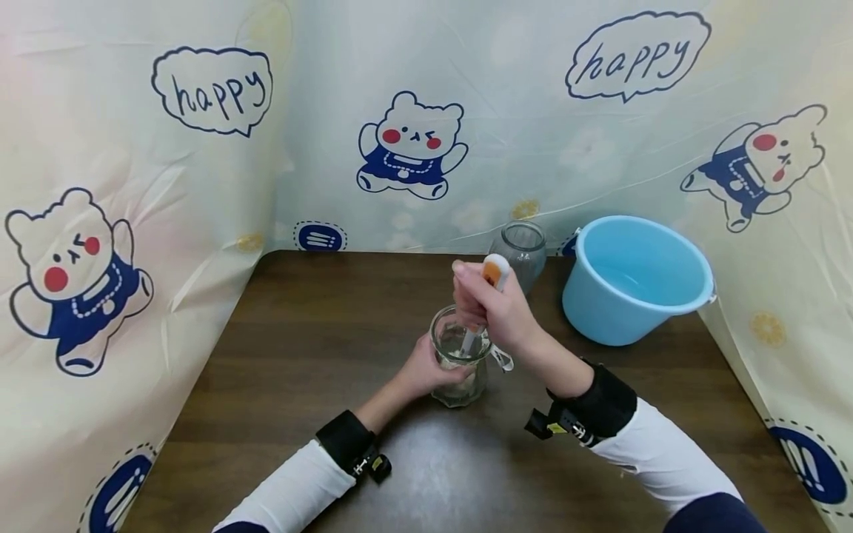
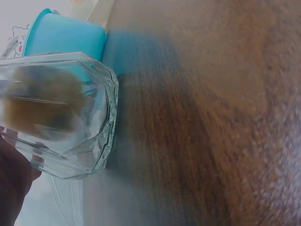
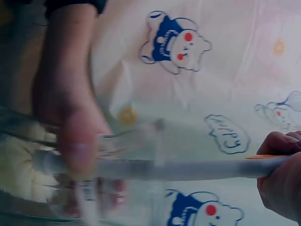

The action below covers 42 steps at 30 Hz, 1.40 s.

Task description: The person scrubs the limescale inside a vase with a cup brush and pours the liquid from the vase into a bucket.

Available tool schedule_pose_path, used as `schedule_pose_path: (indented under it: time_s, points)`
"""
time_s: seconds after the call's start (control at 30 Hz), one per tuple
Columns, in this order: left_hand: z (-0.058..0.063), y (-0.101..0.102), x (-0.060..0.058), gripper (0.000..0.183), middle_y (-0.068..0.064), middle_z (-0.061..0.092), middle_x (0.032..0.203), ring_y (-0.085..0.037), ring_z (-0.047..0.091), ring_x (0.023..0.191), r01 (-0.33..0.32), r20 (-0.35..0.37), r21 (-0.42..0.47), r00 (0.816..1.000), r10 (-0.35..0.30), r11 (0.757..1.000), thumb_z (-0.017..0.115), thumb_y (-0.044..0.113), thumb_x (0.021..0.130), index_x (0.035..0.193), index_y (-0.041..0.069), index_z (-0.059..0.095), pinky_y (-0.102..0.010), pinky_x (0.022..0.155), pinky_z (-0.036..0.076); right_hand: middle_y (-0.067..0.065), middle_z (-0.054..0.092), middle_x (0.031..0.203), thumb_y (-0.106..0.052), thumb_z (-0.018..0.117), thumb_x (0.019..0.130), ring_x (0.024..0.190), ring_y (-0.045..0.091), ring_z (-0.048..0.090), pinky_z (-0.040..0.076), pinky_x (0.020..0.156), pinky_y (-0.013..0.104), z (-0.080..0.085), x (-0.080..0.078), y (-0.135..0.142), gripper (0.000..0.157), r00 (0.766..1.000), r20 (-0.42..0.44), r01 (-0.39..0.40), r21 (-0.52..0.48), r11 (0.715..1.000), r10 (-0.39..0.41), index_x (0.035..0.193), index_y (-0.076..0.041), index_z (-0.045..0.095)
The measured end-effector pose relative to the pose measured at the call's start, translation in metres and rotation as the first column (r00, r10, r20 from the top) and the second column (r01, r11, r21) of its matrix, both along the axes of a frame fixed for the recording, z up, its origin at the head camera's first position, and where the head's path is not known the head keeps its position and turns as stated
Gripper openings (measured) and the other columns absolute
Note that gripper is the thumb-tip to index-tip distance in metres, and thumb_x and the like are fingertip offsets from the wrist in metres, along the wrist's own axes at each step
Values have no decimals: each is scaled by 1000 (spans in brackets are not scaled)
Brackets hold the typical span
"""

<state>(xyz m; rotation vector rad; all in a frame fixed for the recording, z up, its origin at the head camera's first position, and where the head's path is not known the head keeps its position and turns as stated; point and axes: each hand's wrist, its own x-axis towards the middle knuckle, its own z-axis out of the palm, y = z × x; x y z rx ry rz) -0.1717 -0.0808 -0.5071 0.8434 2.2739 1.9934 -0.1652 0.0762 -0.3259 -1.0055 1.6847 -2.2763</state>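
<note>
My left hand (image 1: 429, 369) grips a clear glass jar (image 1: 461, 391) round its side, and the jar stands upright on the table. In my right hand (image 1: 498, 307) is the white and orange handle of a bottle brush (image 3: 207, 170), held above the jar mouth. The brush's shaft runs down through the mouth. Inside the jar, the left wrist view shows a blurred yellowish-brown brush head (image 2: 44, 101); its exact texture cannot be made out. A small white strip (image 3: 87, 202) hangs at the jar's side.
A second glass jar (image 1: 523, 255) stands behind my right hand at the table's back edge. To its right is a light blue bucket (image 1: 603, 311). A printed cloth (image 1: 320, 148) with bears surrounds the brown wooden table (image 1: 300, 333).
</note>
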Motion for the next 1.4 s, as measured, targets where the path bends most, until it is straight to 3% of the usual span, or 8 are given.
schedule_pose_path:
  time_s: [0.17, 0.37, 0.57, 0.73, 0.9, 1.07, 1.27, 1.4]
  points:
    - [0, 0, 2, 83, -14, 67, 130, -21, 64, 117, -23, 26, -2, 999, 23, 1000, 87, 4, 72, 146, 5, 49, -32, 104, 50, 2, 23, 51, -26, 53, 106, 38, 17, 20, 17, 37, 33, 11, 2, 1, 52, 999, -39, -2, -132, 991, -3, 61, -13, 33]
    - [4, 2, 4, 81, -20, 65, 129, -29, 63, 113, -18, 13, 7, 1000, 18, 1000, 84, -1, 74, 146, 2, 48, -31, 98, 52, 2, 22, 49, -13, 46, 101, 38, 19, 19, 16, 38, 35, -12, 1, -7, 45, 995, 33, 96, -129, 987, -92, 59, -13, 32]
    - [31, 0, 18, 73, -23, 67, 122, -19, 64, 109, -19, -28, -5, 999, 19, 1000, 82, 1, 73, 139, -6, 49, -30, 97, 52, 1, 22, 49, -12, 47, 100, 37, 16, 19, 16, 36, 31, -7, 0, -7, 44, 992, -37, 109, -187, 976, -118, 58, -14, 31]
    - [14, 1, 9, 79, -22, 66, 125, -16, 63, 112, -45, -24, -17, 999, 45, 999, 84, 1, 72, 142, -3, 49, -30, 100, 50, 2, 23, 49, -15, 50, 100, 37, 14, 21, 17, 35, 29, 1, 0, -7, 43, 982, -145, 81, -241, 967, -118, 60, -12, 33]
    - [-2, 0, 2, 78, -18, 67, 128, -22, 64, 115, -33, 3, -20, 999, 34, 999, 85, 4, 74, 144, 3, 50, -32, 101, 52, 4, 26, 50, -14, 51, 100, 38, 17, 23, 18, 37, 30, -20, -2, -16, 41, 972, -167, 129, -211, 969, -166, 61, -9, 36]
    - [-5, 0, 1, 75, -16, 67, 128, -26, 64, 116, -27, 1, -27, 1000, 27, 999, 85, 9, 77, 143, 6, 51, -34, 101, 53, 4, 27, 49, -11, 49, 100, 38, 17, 24, 20, 37, 30, -29, -8, -17, 41, 967, -191, 132, -199, 971, -170, 62, -8, 38]
    - [-4, 2, 0, 75, -10, 67, 125, -20, 64, 114, -36, -16, -42, 999, 35, 998, 85, 16, 75, 142, 10, 52, -33, 102, 51, 3, 28, 48, -18, 56, 102, 37, 13, 23, 19, 35, 29, -9, -13, -3, 46, 965, -222, 81, -246, 966, -138, 61, -8, 37]
    - [-3, 2, 1, 76, -10, 67, 125, -18, 64, 114, -39, -27, -39, 999, 38, 998, 85, 17, 75, 142, 9, 51, -32, 102, 51, 2, 30, 48, -18, 58, 103, 37, 13, 26, 21, 35, 30, -6, -13, 1, 48, 957, -230, 123, -235, 964, -178, 59, -7, 40]
